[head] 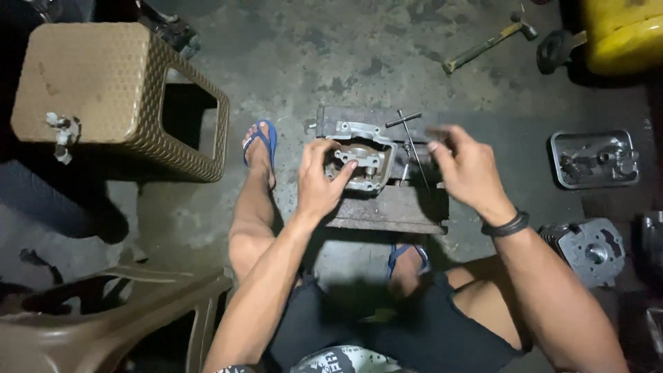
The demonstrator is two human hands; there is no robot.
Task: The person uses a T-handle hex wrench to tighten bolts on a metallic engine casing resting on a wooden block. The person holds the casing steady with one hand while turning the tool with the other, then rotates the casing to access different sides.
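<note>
On wooden block (pixel 387 211) | left hand (pixel 321 183) gripping engine head (pixel 359 155) | right hand (pixel 466 166) raised, fingers loosely spread

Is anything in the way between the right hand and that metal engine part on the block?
Nothing solid blocks it. The right hand hovers just right of the engine part, which the left hand is gripping. Only a thin T-handle tool leans in the gap between them.

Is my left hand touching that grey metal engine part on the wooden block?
Touching. The head view shows the left hand gripping the grey metal engine part, fingers pressed on its face, no gap between them.
</note>
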